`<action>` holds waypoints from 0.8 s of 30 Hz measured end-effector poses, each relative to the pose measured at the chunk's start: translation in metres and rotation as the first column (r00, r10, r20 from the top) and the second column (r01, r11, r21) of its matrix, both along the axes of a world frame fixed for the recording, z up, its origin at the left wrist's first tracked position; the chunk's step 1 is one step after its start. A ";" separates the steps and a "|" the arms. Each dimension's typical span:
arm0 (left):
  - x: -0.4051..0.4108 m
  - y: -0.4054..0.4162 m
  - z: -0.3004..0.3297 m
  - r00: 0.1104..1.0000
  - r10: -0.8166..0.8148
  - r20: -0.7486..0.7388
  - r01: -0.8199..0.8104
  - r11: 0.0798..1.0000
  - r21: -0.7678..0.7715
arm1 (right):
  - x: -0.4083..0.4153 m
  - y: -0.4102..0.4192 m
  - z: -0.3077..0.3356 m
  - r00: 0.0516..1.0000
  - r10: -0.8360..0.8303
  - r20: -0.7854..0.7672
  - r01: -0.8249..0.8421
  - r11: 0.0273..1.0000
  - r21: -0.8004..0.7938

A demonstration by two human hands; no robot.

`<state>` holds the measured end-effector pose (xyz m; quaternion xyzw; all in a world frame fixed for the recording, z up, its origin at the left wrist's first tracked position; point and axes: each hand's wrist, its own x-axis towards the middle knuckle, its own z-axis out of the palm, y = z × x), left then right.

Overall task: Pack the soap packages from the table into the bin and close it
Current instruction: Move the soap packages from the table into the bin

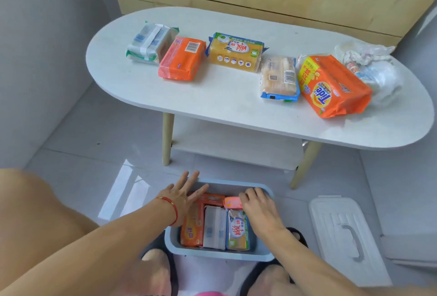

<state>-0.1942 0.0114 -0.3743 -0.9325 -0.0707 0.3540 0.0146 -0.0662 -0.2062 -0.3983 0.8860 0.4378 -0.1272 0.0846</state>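
Observation:
A blue bin point(217, 254) stands open on the floor between my feet. It holds several soap packages, among them an orange one point(192, 227), a white one point(214, 227) and a yellow one point(237, 229). My right hand point(259, 205) reaches into the bin's far right, fingers curled on a pink package point(233, 202). My left hand point(184, 195) hovers over the far left corner, fingers spread and holding nothing. On the white table point(224, 101) lie a white-green pack point(151, 43), an orange pack point(182, 59), a yellow pack point(236, 52), a clear-blue pack point(279, 79) and an orange Tide pack point(331, 86).
The bin's white lid point(338, 231) with a grey handle lies on the floor to the right. A crumpled plastic bag point(376, 66) sits at the table's right end behind the Tide pack. The table has a lower shelf point(236, 144). A wooden wall panel stands behind it.

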 end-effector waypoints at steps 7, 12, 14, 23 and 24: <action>-0.001 -0.002 -0.004 0.998 0.052 -0.025 -0.053 0.997 -0.049 | -0.011 0.001 -0.028 0.982 -0.150 -0.118 0.155 0.987 0.033; -0.003 -0.005 -0.013 0.999 0.041 0.024 -0.040 0.999 -0.014 | -0.023 -0.002 -0.022 0.992 -0.127 0.004 0.127 0.992 -0.019; -0.004 -0.006 -0.017 0.999 0.045 0.029 -0.045 0.999 -0.003 | -0.035 -0.009 -0.027 0.983 -0.173 -0.063 0.171 0.985 -0.037; 0.000 -0.009 -0.011 0.999 0.052 -0.014 -0.052 0.998 -0.030 | -0.046 0.004 -0.038 0.947 -0.208 -0.244 0.190 0.977 -0.096; 0.001 -0.009 -0.008 0.998 0.058 -0.027 -0.059 0.997 -0.047 | -0.046 0.005 -0.039 0.933 -0.208 -0.292 0.194 0.978 -0.078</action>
